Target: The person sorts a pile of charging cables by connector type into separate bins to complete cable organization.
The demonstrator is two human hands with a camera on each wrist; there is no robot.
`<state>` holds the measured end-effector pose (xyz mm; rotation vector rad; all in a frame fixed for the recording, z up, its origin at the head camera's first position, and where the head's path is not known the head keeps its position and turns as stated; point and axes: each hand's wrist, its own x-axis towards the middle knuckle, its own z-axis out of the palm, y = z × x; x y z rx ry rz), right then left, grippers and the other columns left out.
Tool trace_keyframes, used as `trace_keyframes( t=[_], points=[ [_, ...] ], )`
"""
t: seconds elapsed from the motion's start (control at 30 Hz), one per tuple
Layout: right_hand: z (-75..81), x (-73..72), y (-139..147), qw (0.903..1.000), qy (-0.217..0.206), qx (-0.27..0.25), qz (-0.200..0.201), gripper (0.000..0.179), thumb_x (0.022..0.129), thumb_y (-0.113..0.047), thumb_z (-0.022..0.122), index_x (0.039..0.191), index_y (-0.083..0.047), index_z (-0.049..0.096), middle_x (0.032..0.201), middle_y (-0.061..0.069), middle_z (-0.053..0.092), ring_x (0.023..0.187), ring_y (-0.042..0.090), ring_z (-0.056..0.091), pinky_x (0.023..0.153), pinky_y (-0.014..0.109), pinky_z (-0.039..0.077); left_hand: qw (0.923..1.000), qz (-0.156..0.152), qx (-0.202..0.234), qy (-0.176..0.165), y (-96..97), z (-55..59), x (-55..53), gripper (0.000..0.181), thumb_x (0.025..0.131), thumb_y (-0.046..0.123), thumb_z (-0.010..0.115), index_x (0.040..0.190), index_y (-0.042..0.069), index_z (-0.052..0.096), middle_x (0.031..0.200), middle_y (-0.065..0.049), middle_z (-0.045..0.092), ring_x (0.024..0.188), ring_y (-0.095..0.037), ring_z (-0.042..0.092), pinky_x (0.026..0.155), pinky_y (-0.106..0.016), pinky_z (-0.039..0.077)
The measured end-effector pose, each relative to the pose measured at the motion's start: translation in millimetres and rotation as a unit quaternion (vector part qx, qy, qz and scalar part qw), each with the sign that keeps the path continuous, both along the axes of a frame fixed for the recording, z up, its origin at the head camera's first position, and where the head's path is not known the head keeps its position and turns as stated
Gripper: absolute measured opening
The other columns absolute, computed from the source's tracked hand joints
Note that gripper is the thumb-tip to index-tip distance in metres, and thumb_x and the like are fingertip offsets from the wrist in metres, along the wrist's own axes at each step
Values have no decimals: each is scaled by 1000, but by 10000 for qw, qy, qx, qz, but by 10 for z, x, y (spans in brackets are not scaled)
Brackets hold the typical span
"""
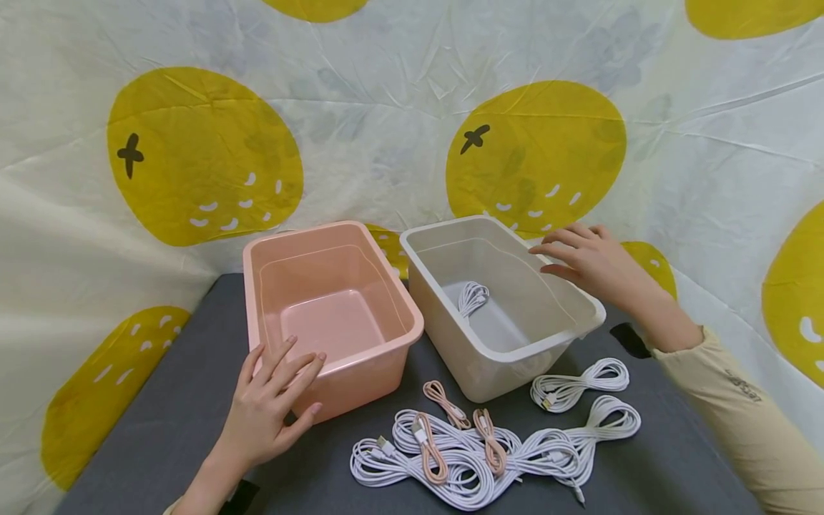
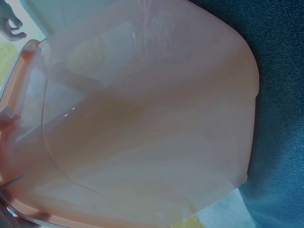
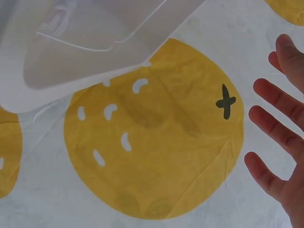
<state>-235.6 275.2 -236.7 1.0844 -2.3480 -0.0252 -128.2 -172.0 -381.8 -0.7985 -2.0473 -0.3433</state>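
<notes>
Near left corner of the pink bin (image 1: 367,392): left hand (image 1: 265,408), fingers spread. Right hand (image 1: 586,259) above the cream bin's (image 1: 515,370) right rim, fingers apart, empty. One white coil (image 1: 473,297) inside; cable pile (image 1: 494,458) nearer. Judgement: pinch single coils mid-bundle, lift straight up; overlapped loops may snag.

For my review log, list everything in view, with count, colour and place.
Pink bin: one, pink, left on table
Grey bin: one, light grey, right of the pink one
Binned cable: one bundle, white, inside the grey bin
Loose white cables: several overlapping bundles, exact count unclear, white, in front of the bins
Pink cables: three bundles, pink, among the white ones
Table: one, dark grey, underneath
Backdrop cloth: white with yellow fruit, behind
Sleeve: tan, right arm
Left hand: one, at the pink bin's near rim
Right hand: one, at the grey bin's right rim
</notes>
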Motion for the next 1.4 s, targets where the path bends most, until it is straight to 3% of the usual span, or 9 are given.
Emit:
trace_keyframes(
  t=[0.1,0.23,0.47,0.9,1.4],
  points=[
    [22,69,30,9999,90,-54,7,35,79,-37,58,104,-13,64,96,7,62,92,26,51,72,42,33,10000,10,5,-3,0,0,0,51,88,49,35,116,14,61,107,-2,63,117,-30,46,99,-55,22],
    [18,154,78,9991,390,-182,68,59,87,-54,24,103,-14,64,95,7,63,91,27,51,70,42,32,10000,3,10,-9,1,0,-3,51,88,49,36,116,14,60,107,-2,62,117,-30,46,100,-55,22],
    [-25,318,152,9956,840,-364,218,57,91,-53,25,101,-13,64,92,6,64,89,26,53,72,42,35,10000,26,15,-43,-1,5,-5,52,88,50,35,117,15,60,107,-2,63,118,-30,45,100,-55,22],
    [-166,677,277,9945,948,-401,217,53,93,-49,27,101,-12,65,93,6,64,88,25,53,70,38,33,10000,8,2,9,3,3,-10,52,88,50,35,115,14,61,107,-3,63,117,-31,46,100,-55,22],
    [-555,1059,270,9947,936,-404,104,53,94,-47,27,103,-12,66,93,2,64,85,20,53,73,31,33,10000,-46,56,40,2,-13,-11,51,88,49,37,116,15,60,107,-3,63,117,-31,46,101,-54,21]
  ],
)
